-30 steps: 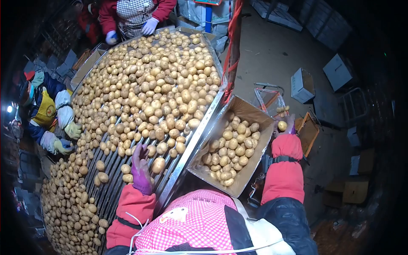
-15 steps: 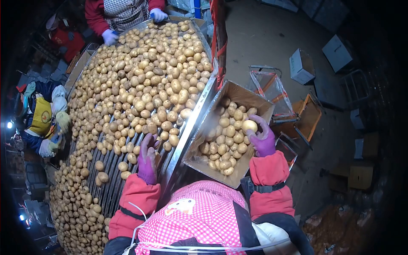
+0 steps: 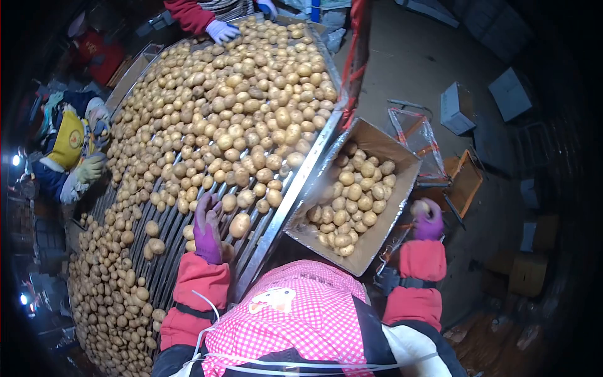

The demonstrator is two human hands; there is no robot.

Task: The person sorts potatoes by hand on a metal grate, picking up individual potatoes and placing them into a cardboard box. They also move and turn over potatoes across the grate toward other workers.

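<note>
My left hand [image 3: 208, 231], in a purple glove, is over the metal rollers [image 3: 176, 245] of the sorting table, its fingers apart and nothing visibly held. A larger potato [image 3: 240, 225] lies just right of it, and another is partly hidden beside its wrist. My right hand [image 3: 428, 220], also gloved in purple, is beyond the right edge of the lined cardboard box [image 3: 391, 217]. Its fingers are curled round something blurred and roundish. Many potatoes [image 3: 352, 200] lie inside the box.
A metal rail [image 3: 286, 204] runs between rollers and box. Co-workers' gloved hands [image 3: 222, 31] are at the table's far end, and another co-worker [image 3: 72, 141] stands left. A frame wrapped in plastic [image 3: 418, 141] and a wooden crate [image 3: 463, 185] stand right of the box.
My right hand has moved right and down, from over the box with a potato to outside its edge. My left hand has shifted slightly left. A co-worker's hand now reaches onto the potatoes.
</note>
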